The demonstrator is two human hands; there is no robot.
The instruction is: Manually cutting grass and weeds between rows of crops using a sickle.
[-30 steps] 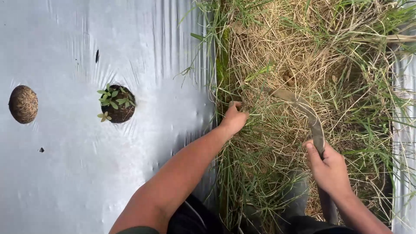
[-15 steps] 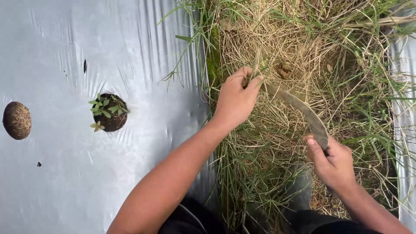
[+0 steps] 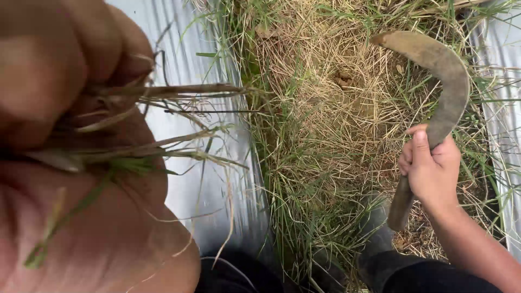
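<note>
**Grassy strip between plastic sheets**

A strip of dry straw and green grass (image 3: 325, 135) runs up the middle in daylight; silver plastic mulch sheeting (image 3: 217, 179) lies just left of it, another sheet edge (image 3: 502, 108) to its right

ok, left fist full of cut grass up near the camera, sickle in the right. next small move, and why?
Probably drop the tuft aside. The left hand grips loose grass stalks lifted clear of the ground, while the right hand holds the sickle idle above the grass strip, blade touching nothing.
</note>
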